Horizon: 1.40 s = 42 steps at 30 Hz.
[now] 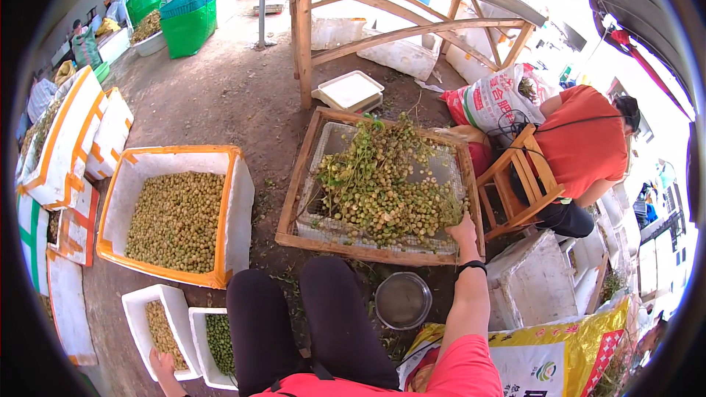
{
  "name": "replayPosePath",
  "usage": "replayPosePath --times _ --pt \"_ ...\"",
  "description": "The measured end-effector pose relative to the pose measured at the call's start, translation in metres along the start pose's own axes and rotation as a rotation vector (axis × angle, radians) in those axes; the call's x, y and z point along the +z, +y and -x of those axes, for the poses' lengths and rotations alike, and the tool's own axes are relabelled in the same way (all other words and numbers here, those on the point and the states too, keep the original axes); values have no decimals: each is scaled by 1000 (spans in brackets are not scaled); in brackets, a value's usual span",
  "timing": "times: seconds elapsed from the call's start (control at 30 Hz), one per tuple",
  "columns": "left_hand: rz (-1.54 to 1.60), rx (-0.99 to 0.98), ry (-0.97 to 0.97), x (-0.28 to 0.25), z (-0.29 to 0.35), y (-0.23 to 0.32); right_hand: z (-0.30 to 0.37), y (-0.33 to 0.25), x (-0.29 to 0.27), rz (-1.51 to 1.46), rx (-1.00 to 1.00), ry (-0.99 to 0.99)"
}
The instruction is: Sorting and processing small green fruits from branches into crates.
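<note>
Low at the left, my left hand (163,362) grips the near-left wall of a narrow white foam box (133,314). Small yellowish round fruits (162,327) fill that box. My right hand (462,232) reaches to the right side of a wood-framed mesh sieve (285,220), its fingers closed around thin green stems (451,210). Across the mesh lies a heap of round yellow-green fruits (382,198), with leafy stalks (360,151) tangled in its upper part. A pale tray shows through the mesh under the heap.
A large orange-taped foam box (239,213) of fruits stands left of the sieve; a foam box of green fruits (219,342) lies beside my leg. A metal bowl (403,300) is at my right knee. A person in orange (585,143) sits by a wooden chair (526,176) at right.
</note>
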<state>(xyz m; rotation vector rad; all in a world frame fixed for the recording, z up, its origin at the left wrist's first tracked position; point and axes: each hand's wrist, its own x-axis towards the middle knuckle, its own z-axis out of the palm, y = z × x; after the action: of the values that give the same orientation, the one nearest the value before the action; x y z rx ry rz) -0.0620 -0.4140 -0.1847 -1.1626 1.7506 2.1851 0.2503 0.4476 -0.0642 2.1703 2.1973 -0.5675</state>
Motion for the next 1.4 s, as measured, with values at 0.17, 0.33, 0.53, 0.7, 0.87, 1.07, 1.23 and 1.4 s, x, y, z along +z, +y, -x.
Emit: replayPosePath --times 0.17,0.33,0.53,0.7,0.87,1.07,1.23,1.4 --pt "262 -52 -9 34 -8 9 -41 49 4 -551 -168 97" --pt "60 235 -144 93 19 34 10 33 -55 -1182 -252 -105" --pt "31 523 -285 195 109 55 97 2 -132 -1390 -362 -169" --pt "-70 596 -454 254 111 33 174 12 -201 -1513 -559 -174" --pt "-113 703 -595 286 46 6 316 15 -280 -1493 -625 209" --pt "-282 834 -555 291 131 4 469 122 -353 -427 -76 1324" --pt "-384 907 -633 301 145 -7 457 246 -342 289 517 632" --pt "-434 985 -729 302 127 -28 410 302 -296 104 659 33"
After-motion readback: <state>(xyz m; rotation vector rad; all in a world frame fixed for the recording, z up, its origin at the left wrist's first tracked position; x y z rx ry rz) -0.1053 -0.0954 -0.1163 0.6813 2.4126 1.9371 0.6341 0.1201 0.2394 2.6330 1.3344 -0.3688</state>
